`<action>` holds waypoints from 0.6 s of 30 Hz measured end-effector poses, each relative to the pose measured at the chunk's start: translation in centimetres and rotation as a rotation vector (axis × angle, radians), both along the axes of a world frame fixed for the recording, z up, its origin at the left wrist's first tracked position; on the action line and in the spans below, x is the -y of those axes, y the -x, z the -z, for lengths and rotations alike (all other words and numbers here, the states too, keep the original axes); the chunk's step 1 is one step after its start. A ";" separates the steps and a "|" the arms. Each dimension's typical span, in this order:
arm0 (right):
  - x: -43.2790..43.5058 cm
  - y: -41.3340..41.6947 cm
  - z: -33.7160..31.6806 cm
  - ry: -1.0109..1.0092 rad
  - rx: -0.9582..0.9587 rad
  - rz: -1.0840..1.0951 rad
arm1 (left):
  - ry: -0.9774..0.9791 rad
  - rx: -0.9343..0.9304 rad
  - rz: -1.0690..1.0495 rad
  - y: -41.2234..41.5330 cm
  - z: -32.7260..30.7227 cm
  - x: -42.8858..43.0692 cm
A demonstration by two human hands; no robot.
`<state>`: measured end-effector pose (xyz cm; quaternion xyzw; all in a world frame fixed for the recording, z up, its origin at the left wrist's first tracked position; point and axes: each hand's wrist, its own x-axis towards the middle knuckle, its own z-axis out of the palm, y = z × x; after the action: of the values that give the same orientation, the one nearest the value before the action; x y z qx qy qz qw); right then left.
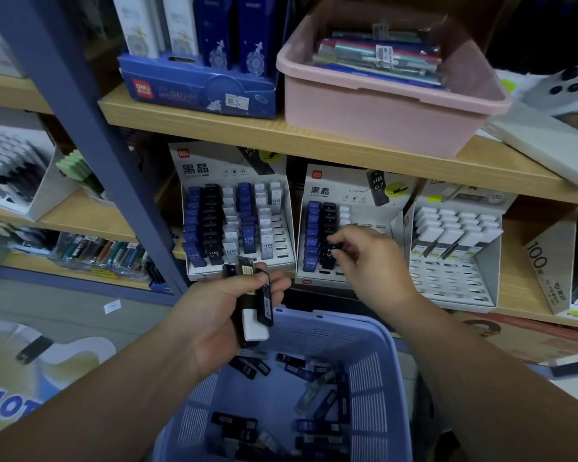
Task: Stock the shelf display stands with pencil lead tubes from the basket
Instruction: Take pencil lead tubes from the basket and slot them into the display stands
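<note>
Nearest, at the bottom middle of the view, stands a lavender plastic basket (371,388) with slotted walls. Loose tubes (247,366), mostly black with a few clear or blue ones, lie scattered flat over its floor.

Just above the basket's far left corner, the left hand (221,315) is curled round a bundle of tubes (264,301). They are dark ones and one with a white end, held roughly upright with their tops sticking out above the fingers. The right hand (371,258) is well apart from it, reaching over the far rim of the basket to the shelf. Its thumb and fingertips pinch a single black tube (331,250) at the lower part of the black column in the middle stand (334,188).

That stand sits on the lower shelf (513,285), near its front edge. It has a full blue column and a black column on its left side, with a few white tubes at the top of the next column; the slots seen to the right are mostly bare. The left stand (211,161), just beside it, is filled with blue, black and white columns marked HB 0.7. The right stand (454,281) carries white-capped tubes in its upper rows over open slots below.

Farther up, the upper shelf (314,141) bears a pink tub (381,108) of pens at its front edge and a blue display box (197,91) to the left. A blue post (90,128) slants down the left side.
</note>
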<state>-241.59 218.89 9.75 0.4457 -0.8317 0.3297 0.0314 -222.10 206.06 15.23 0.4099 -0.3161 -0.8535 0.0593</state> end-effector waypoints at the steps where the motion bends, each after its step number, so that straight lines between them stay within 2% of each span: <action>1: 0.0 0.1 0.0 0.010 0.016 -0.003 | -0.006 0.004 -0.029 0.0 0.0 0.1; 5: -0.2 0.5 0.1 0.031 0.038 -0.028 | -0.036 -0.010 -0.100 -0.3 -0.2 0.6; 18: -0.3 0.1 -0.2 0.024 0.013 -0.095 | -0.029 -0.034 -0.134 -1.1 -0.1 0.8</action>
<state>-241.70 219.18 9.91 0.4821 -0.8056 0.3439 0.0157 -220.98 205.28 15.28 0.4164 -0.2744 -0.8590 0.1154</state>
